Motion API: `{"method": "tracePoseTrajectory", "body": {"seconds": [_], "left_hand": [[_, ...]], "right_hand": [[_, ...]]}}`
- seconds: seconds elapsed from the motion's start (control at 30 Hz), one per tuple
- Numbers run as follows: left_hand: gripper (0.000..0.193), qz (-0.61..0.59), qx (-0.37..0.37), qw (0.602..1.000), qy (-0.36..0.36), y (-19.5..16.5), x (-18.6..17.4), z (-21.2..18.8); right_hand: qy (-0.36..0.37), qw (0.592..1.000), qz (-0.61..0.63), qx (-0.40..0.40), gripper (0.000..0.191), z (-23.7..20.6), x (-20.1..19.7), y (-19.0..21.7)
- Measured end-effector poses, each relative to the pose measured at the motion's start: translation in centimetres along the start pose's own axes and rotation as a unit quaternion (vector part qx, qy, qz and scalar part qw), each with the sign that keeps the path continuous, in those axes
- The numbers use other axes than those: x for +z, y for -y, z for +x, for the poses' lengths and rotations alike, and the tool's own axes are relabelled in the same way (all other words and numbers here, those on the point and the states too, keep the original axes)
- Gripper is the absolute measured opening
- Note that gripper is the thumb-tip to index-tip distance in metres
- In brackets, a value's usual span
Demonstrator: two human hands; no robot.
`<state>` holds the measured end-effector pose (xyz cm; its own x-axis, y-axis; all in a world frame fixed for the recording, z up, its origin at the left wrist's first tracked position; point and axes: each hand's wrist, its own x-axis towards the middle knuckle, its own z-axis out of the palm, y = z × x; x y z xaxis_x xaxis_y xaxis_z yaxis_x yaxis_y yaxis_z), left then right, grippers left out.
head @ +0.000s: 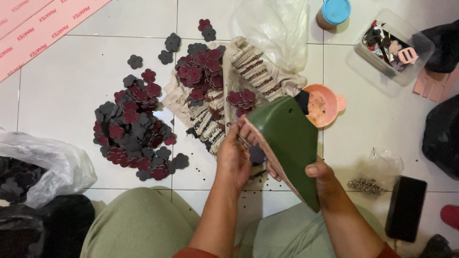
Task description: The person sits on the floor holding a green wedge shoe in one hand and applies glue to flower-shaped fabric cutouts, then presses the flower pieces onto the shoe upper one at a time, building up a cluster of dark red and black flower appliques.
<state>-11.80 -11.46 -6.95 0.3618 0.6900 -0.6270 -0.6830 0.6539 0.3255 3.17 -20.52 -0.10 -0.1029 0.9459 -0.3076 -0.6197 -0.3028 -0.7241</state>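
Note:
My right hand (323, 177) grips the lower edge of a green curved sheet with a pinkish underside (289, 138), thumb on top. My left hand (234, 155) presses against the sheet's left edge, fingers curled at its rim beside a dark flower-shaped piece (256, 155). Both hands hover over the white tiled floor (71, 86), just in front of a patterned cloth (248, 67) strewn with maroon flower-shaped pieces (201, 71).
A heap of dark grey and maroon flower cutouts (131, 131) lies to the left. A pink bowl (321, 105), blue-lidded jar (333, 13), clear box of small items (389, 45), plastic bags (52, 165), a black phone (405, 208) and pink boards (38, 28) surround the spot.

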Motion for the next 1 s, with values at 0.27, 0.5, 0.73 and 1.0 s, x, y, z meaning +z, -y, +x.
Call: {"method": "tracePoseTrajectory", "body": {"seconds": [0.27, 0.5, 0.73, 1.0], "left_hand": [[0.033, 0.201, 0.083, 0.975, 0.042, -1.9, -1.8, -0.2], [0.022, 0.441, 0.160, 0.881, 0.050, -3.5, -0.3, -1.7], [0.019, 0.657, 0.544, 0.510, -0.109, -6.8, 3.4, 1.3], [0.025, 0.623, 0.463, 0.620, -0.110, -5.9, 0.4, 0.7]], "right_hand": [[-0.016, 1.000, 0.002, -0.016, 0.096, 0.4, -0.4, 0.3], [-0.019, 0.999, 0.020, -0.032, 0.093, 1.0, -1.4, -0.3], [-0.038, 0.998, -0.009, -0.047, 0.116, 1.7, -0.8, 1.2], [-0.032, 0.998, -0.015, -0.048, 0.114, 2.4, -1.1, 1.2]]}}
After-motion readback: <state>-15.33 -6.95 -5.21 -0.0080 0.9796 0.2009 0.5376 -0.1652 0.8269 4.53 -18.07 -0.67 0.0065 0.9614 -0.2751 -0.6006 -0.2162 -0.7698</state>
